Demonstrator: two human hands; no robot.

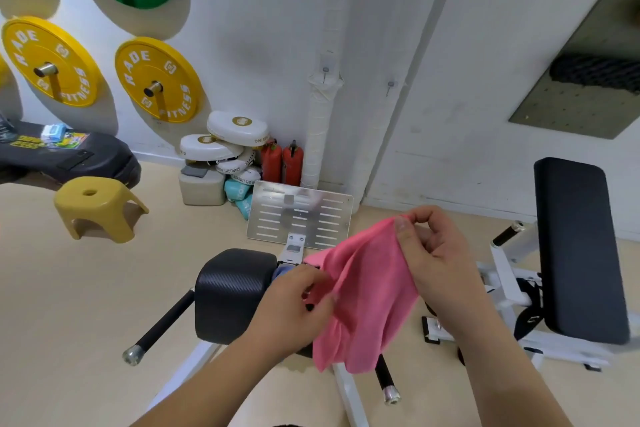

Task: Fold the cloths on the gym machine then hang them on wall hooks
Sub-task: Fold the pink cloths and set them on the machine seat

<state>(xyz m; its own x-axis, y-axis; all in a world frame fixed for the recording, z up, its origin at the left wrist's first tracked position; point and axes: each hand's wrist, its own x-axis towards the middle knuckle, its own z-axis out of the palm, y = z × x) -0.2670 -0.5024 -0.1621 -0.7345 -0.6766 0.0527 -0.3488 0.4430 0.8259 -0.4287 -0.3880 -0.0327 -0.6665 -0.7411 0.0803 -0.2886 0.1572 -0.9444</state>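
A pink cloth hangs in the air between my hands, above the gym machine's black roller pad. My right hand pinches its upper corner near the top. My left hand grips the cloth's left edge lower down. A bit of blue cloth peeks out beside the pad, just above my left hand. Two small wall hooks stick out of the white wall ahead, both bare.
A black padded seat back on a white frame stands at right. The machine's metal footplate lies ahead. A yellow stool, white boxing pads, red extinguishers and wall-mounted weight plates are at left.
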